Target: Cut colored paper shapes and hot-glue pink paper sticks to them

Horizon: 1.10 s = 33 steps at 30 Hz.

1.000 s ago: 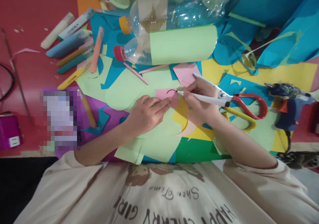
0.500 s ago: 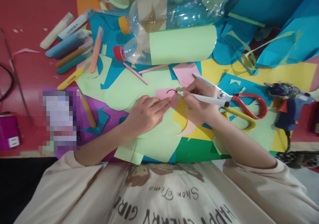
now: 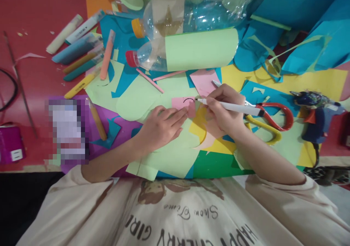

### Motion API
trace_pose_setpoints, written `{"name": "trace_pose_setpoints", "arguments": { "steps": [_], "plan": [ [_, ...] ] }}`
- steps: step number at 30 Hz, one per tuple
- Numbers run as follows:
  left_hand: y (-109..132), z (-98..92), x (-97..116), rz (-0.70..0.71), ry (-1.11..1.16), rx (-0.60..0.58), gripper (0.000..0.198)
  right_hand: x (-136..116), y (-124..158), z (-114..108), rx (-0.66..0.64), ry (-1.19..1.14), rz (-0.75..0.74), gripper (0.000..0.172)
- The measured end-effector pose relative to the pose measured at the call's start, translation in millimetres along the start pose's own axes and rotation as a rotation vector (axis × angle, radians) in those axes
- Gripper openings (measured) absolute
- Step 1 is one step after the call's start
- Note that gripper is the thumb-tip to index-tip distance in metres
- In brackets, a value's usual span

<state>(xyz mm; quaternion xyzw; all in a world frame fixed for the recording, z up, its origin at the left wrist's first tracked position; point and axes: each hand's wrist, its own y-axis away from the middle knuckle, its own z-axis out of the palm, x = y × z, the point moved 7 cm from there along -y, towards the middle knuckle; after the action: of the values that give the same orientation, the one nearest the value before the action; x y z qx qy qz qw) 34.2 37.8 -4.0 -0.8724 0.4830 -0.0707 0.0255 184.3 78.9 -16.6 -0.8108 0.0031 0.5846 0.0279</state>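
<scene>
A small pink paper (image 3: 177, 102) lies on light green paper (image 3: 136, 102), a short curved black line drawn near its right end. My left hand (image 3: 164, 125) rests flat with extended fingers on the pink paper's lower part, holding nothing. My right hand (image 3: 226, 109) is closed round a white marker (image 3: 239, 107) with a black end; its dark tip is at the right edge of the pink paper. Partly under my right hand lie scissors with red and yellow handles (image 3: 276, 116). A larger pink piece (image 3: 203, 81) lies just above.
Plastic bottles, one wrapped in green paper (image 3: 201, 50), lie at the back. Several markers (image 3: 82, 65) are at the left, above a blurred phone-like object (image 3: 68, 129) and a wooden-coloured stick (image 3: 97, 120). A blue glue gun (image 3: 318, 120) sits at the right.
My right hand has moved slightly right with the marker. The black curve on the pink paper is longer and now bends down at its right end. My left hand has stayed in place.
</scene>
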Motion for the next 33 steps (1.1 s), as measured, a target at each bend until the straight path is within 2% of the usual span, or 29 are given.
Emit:
{"name": "trace_pose_setpoints", "arguments": {
  "steps": [3,6,10,16,22,29,33],
  "plan": [
    [2.9,3.6,3.2,-0.016,-0.001,-0.102,0.042,-5.9,-1.6,-0.4,0.004,-0.01,-0.029,0.011],
    [6.9,6.8,5.6,-0.032,-0.011,-0.177,0.046,-17.3,-3.9,3.2,-0.049,0.045,-0.076,0.002],
    [10.2,9.3,5.8,-0.052,0.0,-0.21,0.049,-21.2,-4.5,14.5,-0.163,-0.005,-0.03,0.014],
    [11.4,10.0,4.4,-0.06,0.024,-0.212,0.05,-9.0,1.4,31.6,-0.207,-0.191,0.062,0.011],
    [11.7,9.2,4.0,-0.075,0.08,-0.2,0.049,-2.2,3.1,37.4,-0.243,-0.15,0.069,0.013],
    [10.9,9.9,4.7,-0.075,0.048,-0.234,0.049,-4.5,2.2,36.9,-0.251,-0.106,0.065,0.013],
    [10.6,8.6,5.2,-0.063,0.043,-0.207,0.048,-6.1,2.8,38.0,-0.263,-0.12,0.07,0.014]
  ]
}}
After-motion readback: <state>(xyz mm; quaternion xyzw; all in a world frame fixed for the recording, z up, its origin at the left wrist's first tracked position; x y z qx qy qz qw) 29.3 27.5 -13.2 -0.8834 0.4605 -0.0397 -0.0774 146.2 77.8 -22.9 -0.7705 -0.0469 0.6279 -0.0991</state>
